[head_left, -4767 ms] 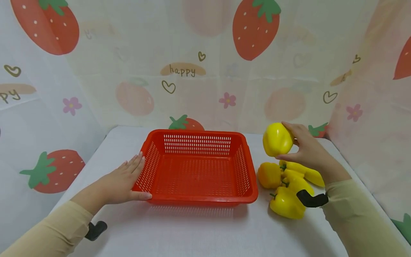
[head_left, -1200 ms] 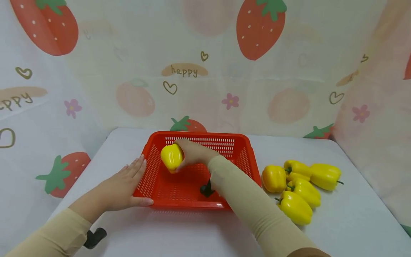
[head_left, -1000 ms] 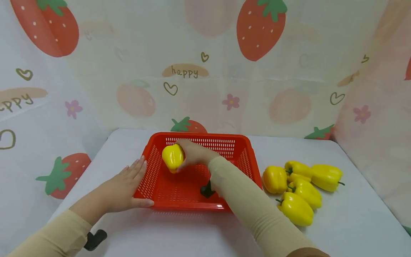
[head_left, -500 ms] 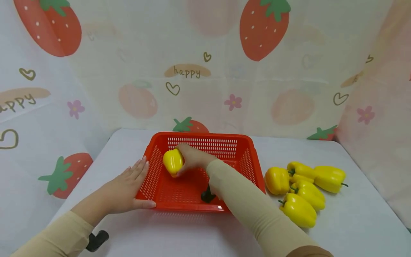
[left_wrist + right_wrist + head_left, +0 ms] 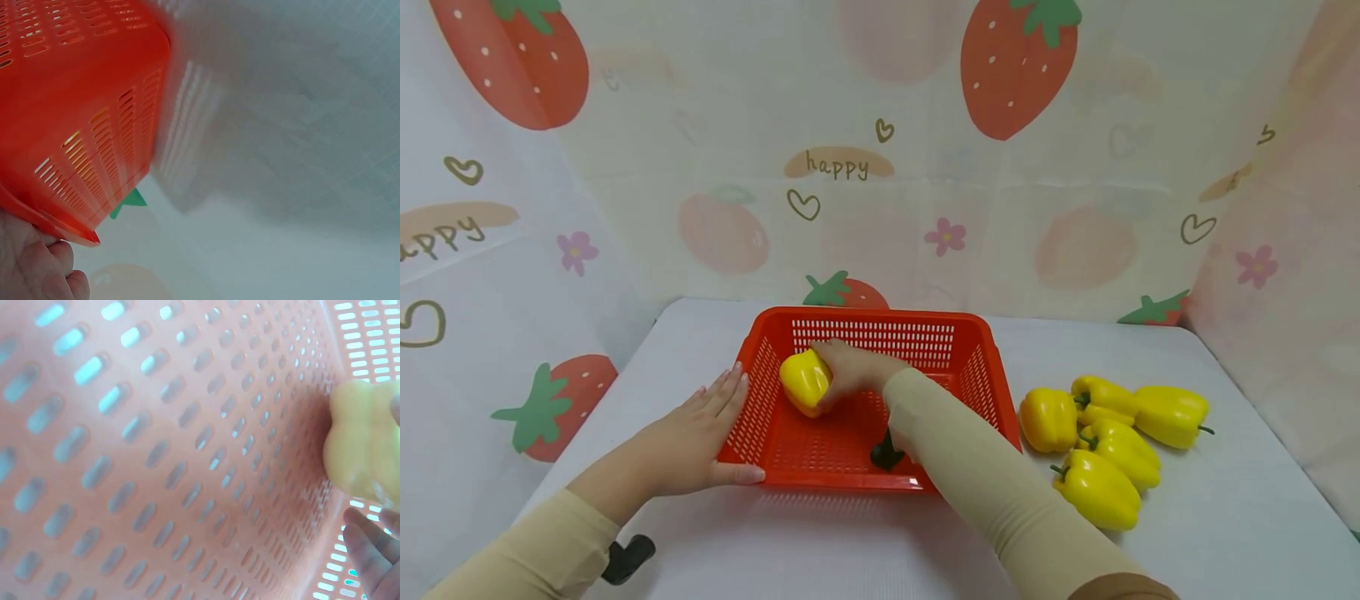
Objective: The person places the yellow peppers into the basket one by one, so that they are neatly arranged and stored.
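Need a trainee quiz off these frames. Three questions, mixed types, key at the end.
1. Count: how many yellow peppers lie on the table outside the red basket?
2. True or false: the left hand is inside the basket.
3. Multiple choice: seen from the head view, the pepper in the basket is nearest which side? a) right b) left c) near right corner

Key:
1. Five.
2. False: the right hand is; the left hand rests at the rim.
3. b
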Available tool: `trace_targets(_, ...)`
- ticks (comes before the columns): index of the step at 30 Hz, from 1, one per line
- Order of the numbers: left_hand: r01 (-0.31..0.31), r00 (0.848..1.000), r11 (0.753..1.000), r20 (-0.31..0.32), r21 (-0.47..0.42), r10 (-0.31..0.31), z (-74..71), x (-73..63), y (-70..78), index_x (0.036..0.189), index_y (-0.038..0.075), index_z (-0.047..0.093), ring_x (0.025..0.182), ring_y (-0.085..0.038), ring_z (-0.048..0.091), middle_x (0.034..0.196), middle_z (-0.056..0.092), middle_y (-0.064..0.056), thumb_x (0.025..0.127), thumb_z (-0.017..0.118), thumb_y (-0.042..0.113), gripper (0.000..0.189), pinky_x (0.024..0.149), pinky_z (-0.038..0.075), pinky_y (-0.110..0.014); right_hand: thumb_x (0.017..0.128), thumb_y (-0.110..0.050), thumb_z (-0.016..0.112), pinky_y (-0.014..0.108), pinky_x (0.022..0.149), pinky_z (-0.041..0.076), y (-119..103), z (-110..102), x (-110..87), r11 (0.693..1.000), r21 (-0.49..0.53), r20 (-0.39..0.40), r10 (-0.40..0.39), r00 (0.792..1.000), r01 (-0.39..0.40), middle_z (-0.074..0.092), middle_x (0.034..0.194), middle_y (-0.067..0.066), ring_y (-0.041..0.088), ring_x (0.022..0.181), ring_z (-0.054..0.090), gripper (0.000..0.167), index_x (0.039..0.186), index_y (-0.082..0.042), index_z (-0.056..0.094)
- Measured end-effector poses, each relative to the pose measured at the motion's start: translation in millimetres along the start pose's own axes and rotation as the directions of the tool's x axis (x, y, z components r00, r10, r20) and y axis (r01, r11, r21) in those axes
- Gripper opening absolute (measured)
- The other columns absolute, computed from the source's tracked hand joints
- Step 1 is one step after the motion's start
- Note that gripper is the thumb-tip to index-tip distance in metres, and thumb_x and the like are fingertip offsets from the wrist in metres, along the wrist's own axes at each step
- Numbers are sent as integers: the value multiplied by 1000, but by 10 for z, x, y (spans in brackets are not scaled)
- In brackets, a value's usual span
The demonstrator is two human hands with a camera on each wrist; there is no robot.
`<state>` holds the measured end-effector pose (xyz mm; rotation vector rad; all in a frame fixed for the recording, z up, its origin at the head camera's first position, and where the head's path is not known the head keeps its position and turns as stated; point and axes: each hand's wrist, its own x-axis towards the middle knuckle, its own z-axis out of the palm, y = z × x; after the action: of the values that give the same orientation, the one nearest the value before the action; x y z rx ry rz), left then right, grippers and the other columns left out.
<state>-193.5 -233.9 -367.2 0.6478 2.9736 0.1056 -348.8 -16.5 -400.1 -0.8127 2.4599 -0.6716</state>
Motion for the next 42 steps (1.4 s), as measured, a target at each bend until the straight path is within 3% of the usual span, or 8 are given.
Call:
trace_targets(4,-1,1000,1000,1,0,1,-17,-2,5,144,-2,13,138,-36,9,151,8,-19,65,43,83,120,107,19,-53,65,-31,82,36,98,37,-4,-25,-6,1000,18,-20,-8,1000,9,42,126,-4,15,110,40,92,140,-18,31)
trace_targets(10,0,1000,1000,4,5,0,-27,-3,9,144,-2,13,138,-36,9,151,8,-19,65,42,83,120,107,19,-53,66,-37,81,27,87,43,-7,-18,6,999,-7,-70,-36,997,36,50,103,-4,14,96,47,68,119,-16,44)
trace_targets(20,3,1000,1000,5,3,-3,-7,6,1,145,-2,12,138,-35,9,152,8,-19,65,43,83,120,107,20,-53,65,-42,80,27,87,44,-29,-20,8,1000,-15,-93,12,996,-14,52,101,-4,13,93,50,73,121,-13,43)
trace_targets(33,9,1000,1000,13,-3,-9,-8,8,3,145,-2,12,138,-36,9,151,8,-19,65,45,81,120,107,19,-54,69,-39,78,31,95,42,4,-42,14,1000,-20,-92,15,996,-17,54,103,-5,13,96,50,66,121,-14,46)
trace_targets(37,16,1000,1000,20,1,-16,17,30,-9,145,-1,12,138,-35,8,152,7,-18,65,46,81,120,107,19,-53,69,-41,77,36,102,36,32,-82,-15,999,32,-84,30,996,-28,52,121,-4,14,112,46,79,134,-15,41)
trace_targets(42,19,1000,1000,23,-5,-19,4,22,-1,145,-2,12,138,-36,9,152,8,-19,65,47,81,120,107,19,-54,71,-41,76,37,107,30,45,-145,-36,1000,-24,-93,8,996,-10,44,136,-1,16,124,39,85,141,-16,34)
